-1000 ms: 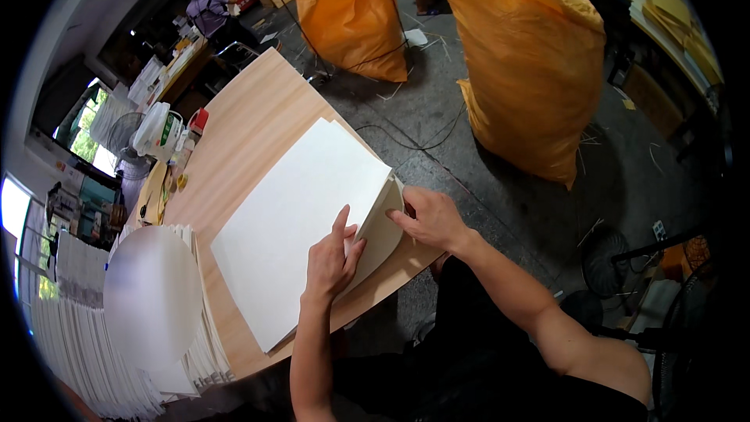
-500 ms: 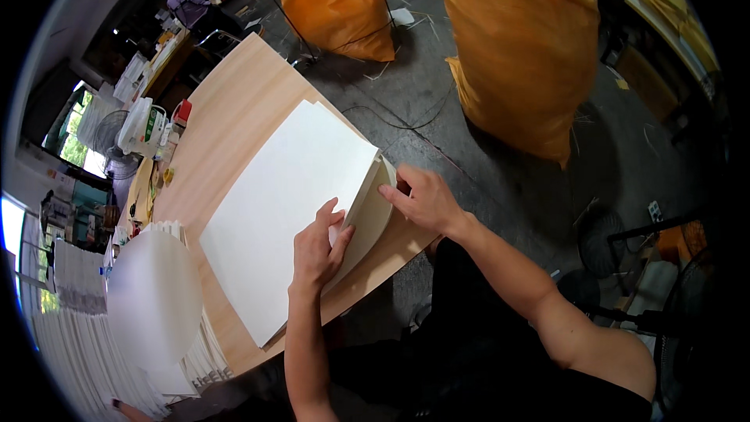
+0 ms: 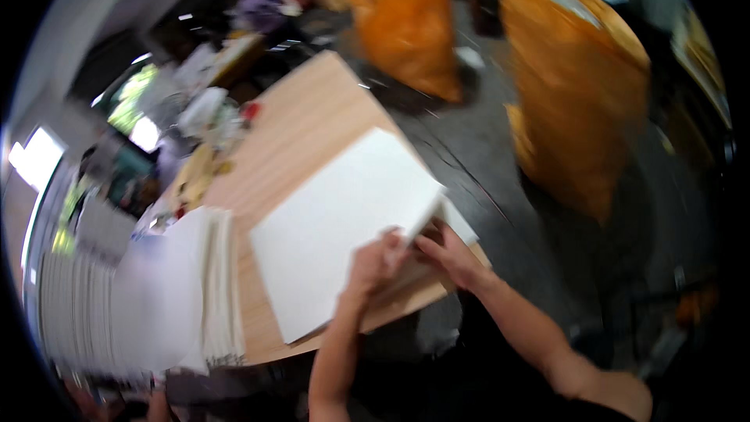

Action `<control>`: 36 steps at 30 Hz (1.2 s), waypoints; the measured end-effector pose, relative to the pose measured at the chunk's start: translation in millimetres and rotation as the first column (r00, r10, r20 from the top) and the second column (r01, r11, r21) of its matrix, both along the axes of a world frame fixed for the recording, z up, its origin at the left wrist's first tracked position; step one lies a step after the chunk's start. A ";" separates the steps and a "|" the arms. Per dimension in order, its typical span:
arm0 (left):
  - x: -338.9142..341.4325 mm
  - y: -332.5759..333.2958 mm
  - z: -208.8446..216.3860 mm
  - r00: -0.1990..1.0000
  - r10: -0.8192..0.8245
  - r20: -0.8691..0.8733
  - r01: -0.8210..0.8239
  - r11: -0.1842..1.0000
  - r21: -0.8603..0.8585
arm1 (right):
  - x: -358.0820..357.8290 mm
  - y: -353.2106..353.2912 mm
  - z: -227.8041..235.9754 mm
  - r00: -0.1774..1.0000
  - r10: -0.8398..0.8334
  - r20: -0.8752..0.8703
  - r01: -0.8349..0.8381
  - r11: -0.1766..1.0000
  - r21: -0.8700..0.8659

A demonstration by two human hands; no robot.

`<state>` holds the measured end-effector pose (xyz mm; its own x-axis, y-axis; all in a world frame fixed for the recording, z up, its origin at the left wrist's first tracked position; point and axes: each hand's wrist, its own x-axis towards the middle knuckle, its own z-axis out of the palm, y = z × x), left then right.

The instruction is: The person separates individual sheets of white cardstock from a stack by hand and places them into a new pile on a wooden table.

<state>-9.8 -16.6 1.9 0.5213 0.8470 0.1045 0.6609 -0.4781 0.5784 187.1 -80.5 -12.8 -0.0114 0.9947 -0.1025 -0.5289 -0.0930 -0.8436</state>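
Note:
A large white sheet [image 3: 344,227], flat and stiff-looking, lies on a pale wooden table [image 3: 301,109] with at least one more layer beneath it. Its right-hand edge is raised off the layer below. My left hand [image 3: 377,259] is closed at the near right edge of the sheet, thumb and fingers curled there. Just to its right, my right hand [image 3: 449,254] pinches the same edge close to the corner. A lower white sheet [image 3: 459,223] sticks out past that corner. Motion blur hides the exact fingertips.
Tall stacks of white sheets [image 3: 78,297] stand left of the table, the nearest sheet bulging outward. Tubs and small items [image 3: 207,121] crowd the far left edge. Two orange sacks [image 3: 574,94] stand on the dark floor beyond. A person in purple [image 3: 262,9] is far back.
The view has shifted, so the scene sits lower and further right. My hands have come closer together, and the lifted edge that bowed open now looks narrower.

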 end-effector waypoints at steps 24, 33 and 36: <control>-144.9 -128.1 -66.8 -0.636 0.544 0.547 0.349 0.835 -0.425 | 36.7 32.2 -36.2 0.968 -0.221 0.120 0.251 0.890 -0.381; -286.5 -39.9 -52.1 0.103 0.665 0.740 0.433 0.640 -0.635 | 137.2 86.1 -179.6 0.729 0.116 0.674 -0.317 0.931 0.183; -291.7 -8.5 -26.2 0.506 0.655 0.561 0.067 0.619 -0.783 | 105.1 58.3 -157.8 0.805 0.092 0.586 -0.225 0.961 0.159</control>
